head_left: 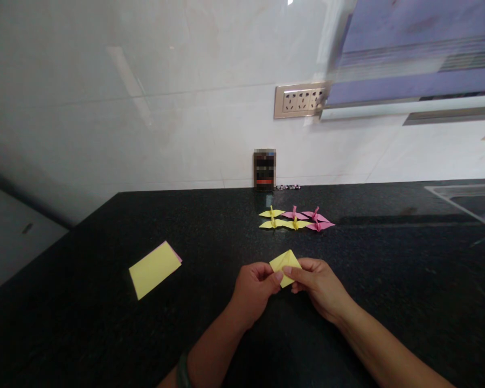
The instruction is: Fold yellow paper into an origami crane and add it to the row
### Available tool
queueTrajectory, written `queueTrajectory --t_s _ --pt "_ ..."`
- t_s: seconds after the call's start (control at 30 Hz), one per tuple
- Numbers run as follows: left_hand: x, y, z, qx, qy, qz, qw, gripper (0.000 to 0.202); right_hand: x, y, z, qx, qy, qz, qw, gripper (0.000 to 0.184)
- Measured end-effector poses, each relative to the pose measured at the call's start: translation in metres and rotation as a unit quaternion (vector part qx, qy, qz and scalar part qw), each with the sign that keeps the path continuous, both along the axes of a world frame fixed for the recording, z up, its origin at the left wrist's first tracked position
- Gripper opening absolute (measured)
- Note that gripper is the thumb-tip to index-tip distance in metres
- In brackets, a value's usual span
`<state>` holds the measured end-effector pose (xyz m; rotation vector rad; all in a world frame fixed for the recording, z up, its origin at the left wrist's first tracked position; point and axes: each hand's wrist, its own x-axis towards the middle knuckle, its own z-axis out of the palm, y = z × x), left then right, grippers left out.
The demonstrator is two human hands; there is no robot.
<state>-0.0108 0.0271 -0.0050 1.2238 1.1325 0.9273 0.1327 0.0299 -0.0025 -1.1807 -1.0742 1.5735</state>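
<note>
Both hands pinch a small folded piece of yellow origami paper (286, 260), diamond-shaped with creases on its face, held just above the dark countertop. My left hand (255, 291) grips its left corner, thumb on top and fingers curled underneath. On the right side, my right hand (321, 288) presses its thumb across the paper's middle, the other fingers behind it. Beyond the hands stand several folded paper cranes in two rows, among them a yellow crane (272, 223) and a pink crane (317, 226).
A stack of yellow and pink paper sheets (156, 272) lies to the left on the black countertop (84, 323). Against the wall stands a phone (264, 171) with a blurred screen, a beaded strand (289, 187) beside it. A socket panel (299, 101) is above; a sink edge (461, 207) lies right.
</note>
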Motion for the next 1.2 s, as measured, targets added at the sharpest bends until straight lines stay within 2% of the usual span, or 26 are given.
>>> queueTrajectory --t_s 0.5,0.67,0.9,1.07,1.2 --pt "0.002 -0.002 0.001 0.019 0.004 0.026 0.999 0.027 0.000 -0.001 -0.005 0.016 -0.025 -0.007 1.000 0.022" --pt "0.004 -0.001 0.001 -0.025 -0.019 0.025 0.999 0.024 -0.001 -0.001 -0.005 0.031 -0.032 -0.032 0.998 0.024" --pt "0.001 0.001 0.002 -0.044 -0.051 0.018 0.998 0.023 -0.001 -0.002 0.002 0.045 -0.037 0.000 0.998 0.023" --pt "0.002 -0.001 0.001 -0.018 -0.017 0.010 1.000 0.026 -0.003 -0.003 0.006 0.016 0.012 0.021 1.000 0.024" --pt "0.005 -0.005 -0.002 -0.005 0.014 -0.003 1.000 0.025 -0.005 -0.005 0.004 0.006 0.061 0.006 0.998 0.019"
